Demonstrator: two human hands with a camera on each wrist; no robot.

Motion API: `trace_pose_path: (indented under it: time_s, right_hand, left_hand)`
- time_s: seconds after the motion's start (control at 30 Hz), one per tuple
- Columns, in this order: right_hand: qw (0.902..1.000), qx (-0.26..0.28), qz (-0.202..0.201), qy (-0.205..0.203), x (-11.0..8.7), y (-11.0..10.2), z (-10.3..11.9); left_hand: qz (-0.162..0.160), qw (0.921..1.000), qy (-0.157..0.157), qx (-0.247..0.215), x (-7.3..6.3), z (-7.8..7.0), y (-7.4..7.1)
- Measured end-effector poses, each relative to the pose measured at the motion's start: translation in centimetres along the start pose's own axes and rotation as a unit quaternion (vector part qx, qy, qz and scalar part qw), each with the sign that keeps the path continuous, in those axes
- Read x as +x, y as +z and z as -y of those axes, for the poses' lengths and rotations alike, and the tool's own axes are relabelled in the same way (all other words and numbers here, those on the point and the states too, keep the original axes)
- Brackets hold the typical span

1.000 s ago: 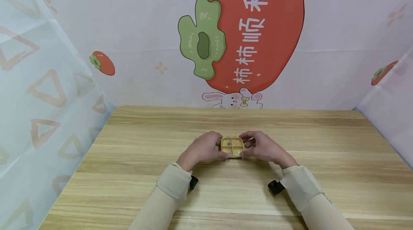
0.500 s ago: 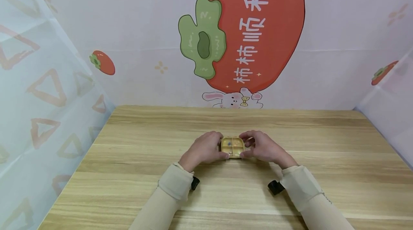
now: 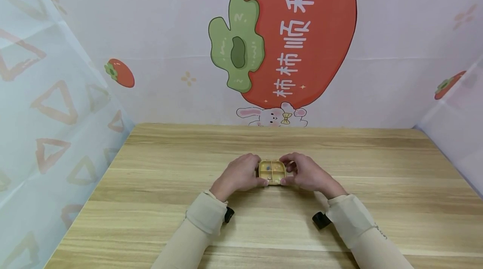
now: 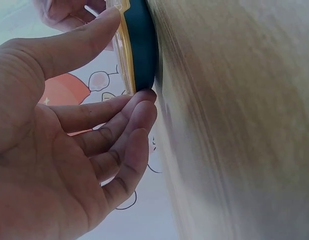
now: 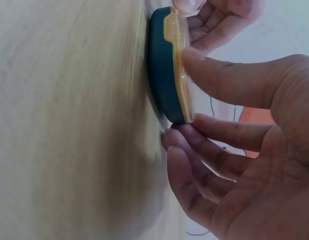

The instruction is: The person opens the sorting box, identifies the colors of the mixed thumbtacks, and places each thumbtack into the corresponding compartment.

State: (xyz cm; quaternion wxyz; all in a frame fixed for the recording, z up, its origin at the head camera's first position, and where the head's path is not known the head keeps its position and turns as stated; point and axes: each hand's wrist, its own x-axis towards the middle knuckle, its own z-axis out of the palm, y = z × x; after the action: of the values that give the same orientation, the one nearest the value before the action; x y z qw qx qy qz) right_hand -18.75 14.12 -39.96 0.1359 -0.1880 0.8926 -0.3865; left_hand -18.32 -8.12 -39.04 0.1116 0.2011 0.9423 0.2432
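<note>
A small pill box (image 3: 272,172) with a yellow four-compartment tray lies on the table between the two hands. A few tiny pieces show inside, too small to name. From the side, the right wrist view shows its dark teal base (image 5: 162,65) and clear lid (image 5: 187,95), which looks closed. My left hand (image 3: 241,172) grips the left end, thumb at the near edge and fingers round the far side. At the other end my right hand (image 3: 307,172) holds it the same way, its thumb (image 5: 229,80) on the lid's edge.
The wood-grain table (image 3: 170,218) spreads out around the hands. A printed cloth backdrop (image 3: 170,30) rises behind it, with more cloth at both sides. Black wrist cameras (image 3: 322,220) hang beneath the sleeve cuffs, low over the table.
</note>
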Motion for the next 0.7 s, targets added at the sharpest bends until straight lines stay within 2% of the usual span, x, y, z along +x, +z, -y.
trace_pose_path:
  time_s: [0.27,0.7]
  right_hand:
    - [0.9999,-0.011,-0.002,0.008,-0.04,0.05,0.31]
    - [0.9999,-0.009,0.001,0.013,-0.11,0.00,0.26]
  left_hand:
    - [0.002,0.9998,0.001,0.018,0.00,-0.15,-0.06]
    - [0.003,1.0000,-0.005,0.002,-0.06,-0.07,-0.01]
